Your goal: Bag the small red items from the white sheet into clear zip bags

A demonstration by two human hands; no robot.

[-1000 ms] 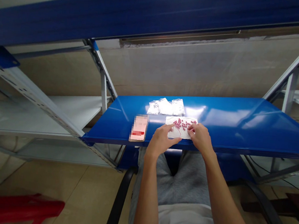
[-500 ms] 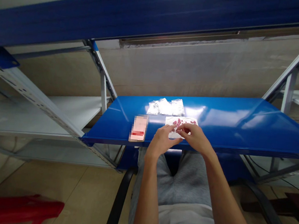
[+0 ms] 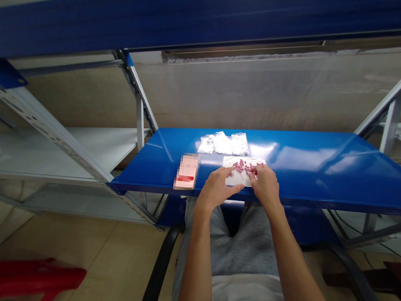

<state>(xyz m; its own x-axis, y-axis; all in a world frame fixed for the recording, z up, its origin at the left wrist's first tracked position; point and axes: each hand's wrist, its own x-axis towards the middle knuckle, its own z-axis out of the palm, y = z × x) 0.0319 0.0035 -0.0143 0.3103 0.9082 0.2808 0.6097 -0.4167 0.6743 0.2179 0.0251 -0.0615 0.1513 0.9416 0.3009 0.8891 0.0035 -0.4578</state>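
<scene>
Small round red beads lie scattered over a white sheet near the shelf's front edge. At the sheet's left side is my left hand, its thumb stretched away from the fingers. A thin red cord curves over the sheet from near those fingertips; whether they touch it I cannot tell. My right hand reaches over the sheet's right part, thumb and fingers drawn together among the beads. What lies between those fingertips is too small to make out.
A phone with a partly blurred screen rests left of the sheet. Behind it lie several clear plastic bags. The blue shelf has metal posts at both ends, and a blue beam crosses above. A red stool stands lower left.
My right hand has moved right, away from the left fingertips to the beads, uncovering the red cord. My left hand has stayed almost still.
</scene>
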